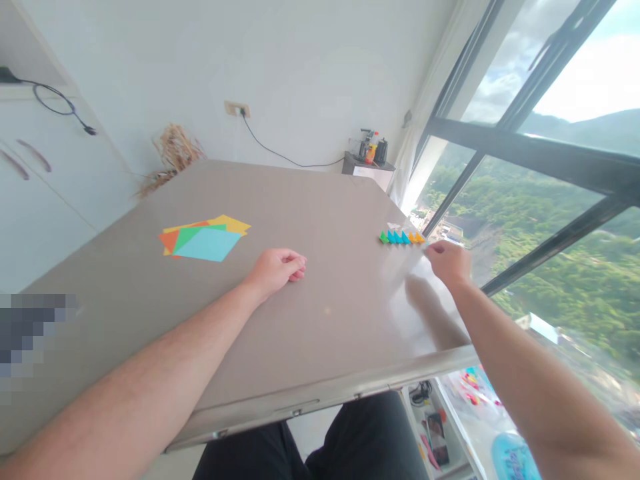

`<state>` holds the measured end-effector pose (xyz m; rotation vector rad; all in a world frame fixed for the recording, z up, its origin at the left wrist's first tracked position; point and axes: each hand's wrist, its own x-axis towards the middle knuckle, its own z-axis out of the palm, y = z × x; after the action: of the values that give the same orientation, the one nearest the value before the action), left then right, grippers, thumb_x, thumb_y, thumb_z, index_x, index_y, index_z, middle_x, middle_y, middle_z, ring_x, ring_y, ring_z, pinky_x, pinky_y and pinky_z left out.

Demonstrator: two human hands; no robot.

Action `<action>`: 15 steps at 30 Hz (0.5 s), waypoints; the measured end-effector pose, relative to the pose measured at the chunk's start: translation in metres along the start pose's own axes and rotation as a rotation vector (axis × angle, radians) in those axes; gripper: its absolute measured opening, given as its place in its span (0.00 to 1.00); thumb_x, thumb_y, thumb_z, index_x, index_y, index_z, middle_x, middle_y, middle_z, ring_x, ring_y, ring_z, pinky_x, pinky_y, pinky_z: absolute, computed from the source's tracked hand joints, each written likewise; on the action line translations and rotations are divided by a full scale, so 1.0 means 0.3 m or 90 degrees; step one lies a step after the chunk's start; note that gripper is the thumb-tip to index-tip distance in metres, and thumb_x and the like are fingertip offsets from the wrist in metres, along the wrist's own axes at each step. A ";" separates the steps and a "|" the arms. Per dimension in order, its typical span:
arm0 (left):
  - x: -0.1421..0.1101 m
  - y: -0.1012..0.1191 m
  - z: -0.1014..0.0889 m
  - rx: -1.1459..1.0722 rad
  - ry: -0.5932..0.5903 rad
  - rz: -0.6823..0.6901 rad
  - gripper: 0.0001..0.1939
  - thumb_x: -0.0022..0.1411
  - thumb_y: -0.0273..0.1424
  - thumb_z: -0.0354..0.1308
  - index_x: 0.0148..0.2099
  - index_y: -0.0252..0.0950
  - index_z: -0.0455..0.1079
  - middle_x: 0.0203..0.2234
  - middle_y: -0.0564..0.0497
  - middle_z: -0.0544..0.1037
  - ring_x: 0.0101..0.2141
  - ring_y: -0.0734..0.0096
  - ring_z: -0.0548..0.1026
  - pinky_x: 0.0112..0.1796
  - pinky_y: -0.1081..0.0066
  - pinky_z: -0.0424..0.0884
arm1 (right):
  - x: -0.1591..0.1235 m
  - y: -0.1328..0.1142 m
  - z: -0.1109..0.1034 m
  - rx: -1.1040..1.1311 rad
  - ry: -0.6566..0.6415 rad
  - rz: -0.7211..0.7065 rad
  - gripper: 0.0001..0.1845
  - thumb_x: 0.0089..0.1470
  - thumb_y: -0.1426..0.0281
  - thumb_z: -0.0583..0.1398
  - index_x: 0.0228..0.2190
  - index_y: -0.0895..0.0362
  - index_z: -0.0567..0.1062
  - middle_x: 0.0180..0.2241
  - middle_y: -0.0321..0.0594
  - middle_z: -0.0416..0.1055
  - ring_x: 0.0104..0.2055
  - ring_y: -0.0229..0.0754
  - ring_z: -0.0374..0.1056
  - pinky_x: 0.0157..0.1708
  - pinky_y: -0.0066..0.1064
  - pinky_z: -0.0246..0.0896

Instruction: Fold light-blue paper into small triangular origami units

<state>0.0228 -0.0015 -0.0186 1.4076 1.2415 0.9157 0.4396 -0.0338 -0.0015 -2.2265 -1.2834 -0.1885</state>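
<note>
Bare left hand (280,270), loosely clenched on glossy taupe tabletop (325,340). Bare right hand (449,261), fingertips bunched; grasp, I cannot tell from here. Small green, blue and orange folded-paper pieces (399,239), one row, just beside: light touch advisable. Overlapping multicoloured flat paper sheets (207,245), left.

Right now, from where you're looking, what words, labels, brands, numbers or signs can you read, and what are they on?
No text can be read for certain.
Light-blue package, lower right: marks like lettering, too blurred to read.
Orange-red bottle on the small cabinet: too small to read any label.
Colored paper sheets: no writing visible.
Small folded papers: none visible.
</note>
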 end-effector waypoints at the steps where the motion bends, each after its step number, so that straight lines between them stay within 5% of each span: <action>1: -0.001 0.001 0.003 -0.002 -0.008 0.001 0.15 0.53 0.43 0.68 0.35 0.36 0.77 0.30 0.46 0.82 0.30 0.66 0.79 0.37 0.65 0.77 | -0.032 -0.054 -0.001 0.041 -0.036 -0.024 0.12 0.52 0.67 0.60 0.33 0.55 0.84 0.31 0.44 0.81 0.36 0.48 0.74 0.40 0.36 0.64; 10: -0.001 0.008 -0.001 0.050 -0.039 0.052 0.10 0.57 0.38 0.63 0.35 0.37 0.75 0.31 0.47 0.81 0.29 0.65 0.80 0.33 0.65 0.75 | -0.351 -0.619 0.103 0.261 -0.385 -0.233 0.08 0.50 0.69 0.61 0.26 0.55 0.81 0.22 0.35 0.76 0.27 0.38 0.69 0.31 0.29 0.61; 15: 0.033 0.021 -0.155 0.307 0.077 0.076 0.07 0.55 0.35 0.60 0.26 0.40 0.74 0.23 0.48 0.80 0.29 0.60 0.78 0.34 0.63 0.71 | -0.424 -0.892 0.187 0.267 -0.420 -0.305 0.08 0.51 0.70 0.60 0.28 0.54 0.81 0.27 0.37 0.78 0.28 0.38 0.68 0.29 0.28 0.60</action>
<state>-0.0186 0.0176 -0.0034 1.8407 1.5527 0.8211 0.1404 0.0035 0.0086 -1.6326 -1.9713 0.6366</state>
